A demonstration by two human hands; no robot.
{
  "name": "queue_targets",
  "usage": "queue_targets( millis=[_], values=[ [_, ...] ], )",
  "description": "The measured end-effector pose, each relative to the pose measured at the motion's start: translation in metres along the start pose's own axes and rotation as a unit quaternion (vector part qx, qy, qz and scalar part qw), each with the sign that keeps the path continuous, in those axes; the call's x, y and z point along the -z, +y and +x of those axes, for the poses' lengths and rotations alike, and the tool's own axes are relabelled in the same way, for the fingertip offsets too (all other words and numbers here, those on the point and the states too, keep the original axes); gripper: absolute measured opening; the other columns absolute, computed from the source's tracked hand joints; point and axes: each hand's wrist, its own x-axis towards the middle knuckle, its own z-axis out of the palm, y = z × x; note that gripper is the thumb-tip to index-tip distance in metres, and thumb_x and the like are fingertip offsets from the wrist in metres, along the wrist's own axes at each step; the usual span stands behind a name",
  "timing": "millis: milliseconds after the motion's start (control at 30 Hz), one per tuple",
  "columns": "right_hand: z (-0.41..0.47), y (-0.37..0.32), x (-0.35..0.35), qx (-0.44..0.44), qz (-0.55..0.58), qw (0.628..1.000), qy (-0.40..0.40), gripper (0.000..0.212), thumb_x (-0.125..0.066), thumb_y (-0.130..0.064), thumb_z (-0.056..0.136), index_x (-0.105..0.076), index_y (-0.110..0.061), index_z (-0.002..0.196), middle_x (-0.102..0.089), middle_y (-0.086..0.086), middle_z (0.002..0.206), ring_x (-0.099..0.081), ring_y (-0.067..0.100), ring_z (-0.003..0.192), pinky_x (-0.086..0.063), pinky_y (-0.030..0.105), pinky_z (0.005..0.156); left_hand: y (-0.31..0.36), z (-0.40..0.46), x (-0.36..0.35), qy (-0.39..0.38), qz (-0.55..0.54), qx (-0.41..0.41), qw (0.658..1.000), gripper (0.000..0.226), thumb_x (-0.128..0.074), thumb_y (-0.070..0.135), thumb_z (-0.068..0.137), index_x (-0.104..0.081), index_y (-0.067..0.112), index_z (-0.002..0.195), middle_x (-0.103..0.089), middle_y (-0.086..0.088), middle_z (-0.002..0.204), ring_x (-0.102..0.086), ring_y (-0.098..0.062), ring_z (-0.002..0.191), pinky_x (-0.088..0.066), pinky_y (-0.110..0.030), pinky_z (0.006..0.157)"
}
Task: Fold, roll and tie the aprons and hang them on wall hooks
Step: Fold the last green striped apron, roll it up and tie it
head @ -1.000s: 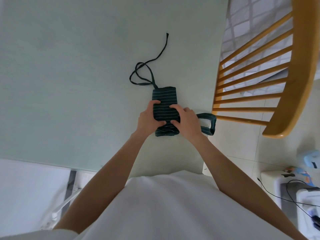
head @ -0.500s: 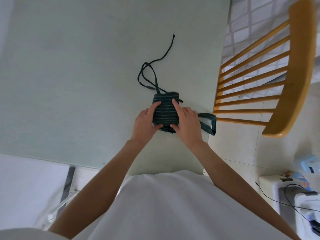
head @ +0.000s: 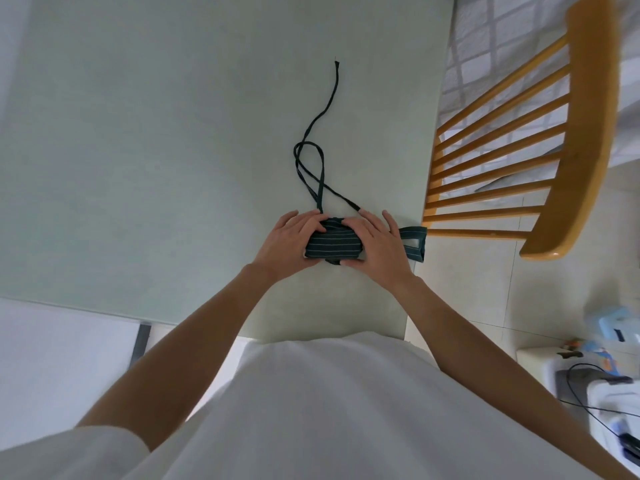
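On the pale table (head: 173,150) we see the left hand (head: 287,242) and right hand (head: 375,245) with fingers curled around the rolled apron (head: 332,245); its strings (head: 322,140) lie beyond.

You have 1 view, from the camera on your head, looking steeply down and forward over your chest. It sits close above the worktop (head: 173,150), whose near edge crosses the lower frame. A chair (head: 571,140) and floor fill the right side.
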Motion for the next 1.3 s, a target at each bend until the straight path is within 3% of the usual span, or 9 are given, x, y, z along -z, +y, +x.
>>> queue_targets(
  millis=[233, 367, 533, 633, 700, 933, 1067, 1200, 1300],
  values=[
    [0.006, 0.002, -0.003, -0.024, 0.049, 0.998, 0.005, 0.051, -0.078, -0.032, 0.071, -0.059, -0.014, 0.115, -0.063, 0.004, 0.118, -0.051, 0.025, 0.121, -0.02, 0.044, 0.114, -0.008, 0.01, 0.0, -0.041, -0.053, 0.042, 0.997, 0.062, -0.074, 0.037, 0.069, -0.052, 0.019, 0.124, -0.062, 0.002, 0.118, -0.051, -0.02, 0.115, -0.027, -0.031, 0.104],
    [0.013, -0.007, 0.023, -0.081, 0.167, 0.983, 0.016, 0.038, -0.076, -0.03, 0.075, -0.061, -0.013, 0.106, -0.068, -0.004, 0.094, -0.063, 0.013, 0.088, -0.036, 0.035, 0.105, 0.002, 0.019, 0.017, -0.017, -0.167, 0.1, 0.981, 0.06, -0.057, 0.056, 0.068, -0.057, 0.02, 0.117, -0.061, 0.006, 0.108, -0.05, -0.013, 0.107, -0.029, -0.024, 0.099],
    [0.019, -0.035, 0.081, -0.231, 0.456, 0.857, 0.071, 0.034, -0.072, -0.021, 0.081, -0.054, -0.023, 0.109, -0.064, -0.012, 0.097, -0.062, -0.004, 0.089, -0.05, 0.015, 0.079, 0.037, 0.033, 0.056, 0.081, -0.453, 0.21, 0.862, 0.018, -0.056, 0.04, 0.089, -0.061, 0.024, 0.094, -0.063, 0.0, 0.079, -0.06, -0.011, 0.074, -0.048, -0.021, 0.075],
    [0.025, -0.034, 0.097, -0.278, 0.587, 0.75, 0.127, 0.035, -0.067, -0.014, 0.085, -0.054, -0.012, 0.117, -0.066, 0.005, 0.108, -0.069, 0.018, 0.088, -0.057, 0.03, 0.077, 0.044, 0.025, 0.063, 0.112, -0.398, 0.22, 0.883, 0.017, -0.05, 0.025, 0.096, -0.067, 0.022, 0.095, -0.051, 0.005, 0.061, -0.049, -0.007, 0.055, -0.041, -0.017, 0.06],
    [0.027, -0.027, 0.1, -0.305, 0.601, 0.721, 0.161, 0.034, -0.066, -0.014, 0.086, -0.053, -0.012, 0.118, -0.065, 0.003, 0.108, -0.07, 0.018, 0.086, -0.058, 0.035, 0.076, 0.042, 0.014, 0.06, 0.108, -0.341, 0.25, 0.9, 0.018, -0.053, 0.028, 0.095, -0.07, 0.026, 0.09, -0.054, 0.009, 0.06, -0.048, -0.005, 0.05, -0.041, -0.017, 0.054],
    [0.024, -0.004, 0.094, -0.302, 0.505, 0.773, 0.237, 0.052, -0.072, -0.024, 0.081, -0.051, -0.008, 0.126, -0.06, 0.007, 0.12, -0.065, 0.026, 0.101, -0.059, 0.029, 0.072, 0.025, -0.03, 0.057, -0.029, -0.08, 0.264, 0.961, 0.034, -0.041, 0.038, 0.098, -0.067, 0.016, 0.098, -0.067, 0.001, 0.083, -0.063, -0.019, 0.078, -0.043, -0.028, 0.066],
    [0.022, -0.001, 0.102, -0.254, 0.312, 0.882, 0.245, 0.051, -0.072, -0.038, 0.079, -0.055, -0.011, 0.118, -0.062, -0.003, 0.109, -0.058, 0.01, 0.097, -0.043, 0.002, 0.071, 0.026, -0.038, 0.071, 0.02, -0.198, 0.236, 0.951, 0.016, -0.048, 0.028, 0.096, -0.063, 0.024, 0.101, -0.065, 0.005, 0.079, -0.059, -0.011, 0.07, -0.048, -0.027, 0.07],
    [0.022, 0.007, 0.119, -0.212, 0.077, 0.939, 0.258, 0.046, -0.068, -0.045, 0.079, -0.056, -0.011, 0.107, -0.066, 0.004, 0.097, -0.06, 0.02, 0.085, -0.047, 0.029, 0.074, 0.047, -0.033, 0.099, 0.066, -0.086, 0.092, 0.99, 0.021, -0.051, 0.045, 0.092, -0.065, 0.029, 0.094, -0.05, 0.011, 0.063, -0.044, -0.007, 0.056, -0.037, -0.02, 0.052],
    [0.022, 0.014, 0.13, -0.089, -0.11, 0.987, 0.073, 0.046, -0.067, -0.043, 0.081, -0.055, -0.014, 0.115, -0.066, 0.006, 0.102, -0.062, 0.026, 0.09, -0.04, 0.04, 0.09, 0.056, -0.015, 0.119, 0.161, 0.034, -0.047, 0.985, 0.03, -0.043, 0.039, 0.096, -0.069, 0.024, 0.097, -0.057, 0.011, 0.073, -0.043, -0.002, 0.062, -0.032, -0.013, 0.047]
  ],
)
